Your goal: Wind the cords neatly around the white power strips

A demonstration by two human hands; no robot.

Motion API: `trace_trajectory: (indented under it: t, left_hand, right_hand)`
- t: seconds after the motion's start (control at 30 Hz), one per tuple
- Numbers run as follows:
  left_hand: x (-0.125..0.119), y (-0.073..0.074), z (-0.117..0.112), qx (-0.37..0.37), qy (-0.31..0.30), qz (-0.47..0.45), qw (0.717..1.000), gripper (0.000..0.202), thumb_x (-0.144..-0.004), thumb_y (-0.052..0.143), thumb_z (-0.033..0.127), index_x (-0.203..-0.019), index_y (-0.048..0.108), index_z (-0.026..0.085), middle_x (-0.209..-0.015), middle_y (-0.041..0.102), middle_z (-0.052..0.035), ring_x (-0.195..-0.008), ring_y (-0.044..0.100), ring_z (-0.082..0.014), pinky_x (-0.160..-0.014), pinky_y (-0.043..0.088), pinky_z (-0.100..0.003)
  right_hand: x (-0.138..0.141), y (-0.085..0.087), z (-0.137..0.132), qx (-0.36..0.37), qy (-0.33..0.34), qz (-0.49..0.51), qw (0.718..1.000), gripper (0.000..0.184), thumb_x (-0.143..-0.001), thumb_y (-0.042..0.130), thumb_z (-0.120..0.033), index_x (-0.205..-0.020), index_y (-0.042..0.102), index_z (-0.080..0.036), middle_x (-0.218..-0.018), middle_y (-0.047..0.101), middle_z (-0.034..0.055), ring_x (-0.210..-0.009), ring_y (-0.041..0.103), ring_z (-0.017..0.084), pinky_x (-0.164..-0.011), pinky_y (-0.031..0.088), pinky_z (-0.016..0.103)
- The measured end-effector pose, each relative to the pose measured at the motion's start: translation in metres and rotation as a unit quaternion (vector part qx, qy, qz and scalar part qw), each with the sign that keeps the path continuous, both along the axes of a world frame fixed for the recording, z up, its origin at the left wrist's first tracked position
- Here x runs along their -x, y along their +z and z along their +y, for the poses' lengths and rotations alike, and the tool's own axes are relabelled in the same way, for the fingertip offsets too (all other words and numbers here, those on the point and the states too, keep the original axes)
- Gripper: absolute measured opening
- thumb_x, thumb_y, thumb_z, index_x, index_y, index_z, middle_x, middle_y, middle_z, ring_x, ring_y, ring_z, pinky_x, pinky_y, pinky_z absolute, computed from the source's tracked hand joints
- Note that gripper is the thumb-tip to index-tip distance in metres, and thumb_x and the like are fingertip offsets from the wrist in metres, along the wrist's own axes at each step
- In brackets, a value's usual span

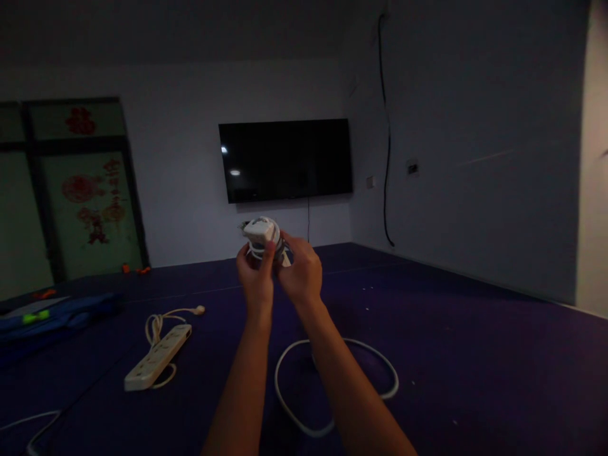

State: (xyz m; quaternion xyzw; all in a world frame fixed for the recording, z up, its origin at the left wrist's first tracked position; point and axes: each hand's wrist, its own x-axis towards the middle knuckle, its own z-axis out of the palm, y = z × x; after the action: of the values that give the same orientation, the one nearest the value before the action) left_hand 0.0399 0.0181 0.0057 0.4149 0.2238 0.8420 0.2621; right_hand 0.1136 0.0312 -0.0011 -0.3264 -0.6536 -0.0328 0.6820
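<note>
Both my arms reach forward over a dark purple floor mat (451, 354). My left hand (255, 275) and my right hand (300, 272) are closed together around a white plug adapter (260, 231) with white cord wound about it, held up at chest height. From under my arms a white cable (332, 380) lies in a wide loop on the mat. What lies between my palms is hidden.
A white power strip (158, 358) with its coiled cord lies on the mat at the left. A blue bag (57, 316) sits at the far left. A dark television (286, 160) hangs on the back wall, and a black cable (386, 126) runs down the right wall.
</note>
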Motion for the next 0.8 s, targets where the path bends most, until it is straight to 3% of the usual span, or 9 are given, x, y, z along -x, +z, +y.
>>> trace_trajectory:
  t: [0.1, 0.2, 0.47, 0.57, 0.67, 0.8]
  left_hand:
    - [-0.014, 0.002, -0.007, -0.019, 0.003, 0.011, 1.0, 0.059, -0.054, 0.084, 0.03, -0.104, 0.054, 0.018, -0.108, 0.066, -0.0088, -0.101, 0.063, -0.0189, -0.085, 0.047, -0.025]
    - [-0.016, 0.004, -0.01, -0.022, -0.01, 0.013, 1.0, 0.056, -0.055, 0.083, 0.029, -0.102, 0.055, 0.018, -0.106, 0.066, -0.0083, -0.1, 0.064, -0.0183, -0.084, 0.048, -0.025]
    - [0.004, 0.008, -0.008, 0.007, -0.029, -0.074, 0.997, 0.049, -0.053, 0.083, 0.038, -0.089, 0.056, 0.017, -0.072, 0.063, 0.0023, -0.064, 0.063, -0.0124, -0.058, 0.046, -0.021]
    - [0.013, 0.008, -0.011, 0.01, -0.004, -0.122, 0.992, 0.046, -0.051, 0.084, 0.035, -0.084, 0.057, 0.017, -0.072, 0.061, 0.0036, -0.063, 0.061, -0.0106, -0.057, 0.045, -0.019]
    - [0.023, 0.01, -0.014, -0.001, 0.007, -0.152, 0.988, 0.042, -0.051, 0.083, 0.03, -0.083, 0.059, 0.018, -0.073, 0.061, 0.0043, -0.064, 0.06, -0.0093, -0.058, 0.044, -0.019]
    - [0.035, 0.014, -0.018, 0.02, -0.028, -0.134, 0.99, 0.04, -0.05, 0.082, 0.026, -0.083, 0.061, 0.018, -0.069, 0.061, 0.0049, -0.06, 0.059, -0.0089, -0.059, 0.045, -0.02]
  right_hand:
    - [0.005, -0.002, -0.006, -0.006, -0.022, 0.016, 1.0, 0.034, -0.09, 0.045, -0.019, -0.119, 0.062, -0.025, -0.111, 0.064, 0.0095, -0.103, 0.06, 0.023, -0.087, 0.048, 0.036]
    - [0.011, -0.003, -0.008, -0.016, -0.02, 0.014, 1.0, 0.032, -0.093, 0.042, -0.02, -0.117, 0.062, -0.024, -0.109, 0.064, 0.0092, -0.102, 0.06, 0.022, -0.087, 0.048, 0.034]
    - [0.025, -0.003, -0.012, -0.067, 0.066, -0.036, 0.995, 0.028, -0.087, 0.045, -0.012, -0.097, 0.069, -0.021, -0.102, 0.067, 0.0077, -0.095, 0.062, 0.019, -0.085, 0.049, 0.029]
    - [0.026, 0.0, -0.015, -0.093, 0.115, -0.058, 0.987, 0.026, -0.079, 0.052, -0.009, -0.093, 0.071, -0.02, -0.099, 0.07, 0.0077, -0.094, 0.064, 0.018, -0.085, 0.05, 0.028]
    - [0.024, 0.004, -0.019, -0.09, 0.152, -0.065, 0.982, 0.024, -0.08, 0.057, -0.016, -0.098, 0.072, -0.022, -0.098, 0.073, 0.0054, -0.09, 0.066, 0.018, -0.082, 0.052, 0.029]
    - [0.016, 0.008, -0.02, -0.074, 0.162, -0.024, 0.984, 0.023, -0.085, 0.054, -0.021, -0.098, 0.073, -0.024, -0.097, 0.074, 0.0045, -0.087, 0.069, 0.017, -0.08, 0.053, 0.029]
